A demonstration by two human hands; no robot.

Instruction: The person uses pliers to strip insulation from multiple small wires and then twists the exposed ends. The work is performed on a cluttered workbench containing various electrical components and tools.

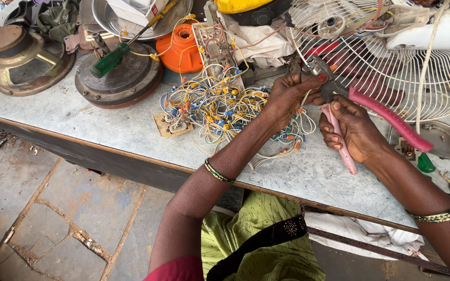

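My right hand grips a pair of pliers with pink handles, its metal jaws pointing up-left near the fan grille. My left hand rests on a tangled bundle of thin yellow, white and blue wires, fingers pinching a wire right at the plier jaws. The bundle spreads over the grey worktable and runs to a small board and a long pale terminal strip.
A white wire fan grille lies at the back right. Two round speaker parts, a green-handled screwdriver, an orange plastic part and a metal bowl crowd the back. Stone floor lies below left.
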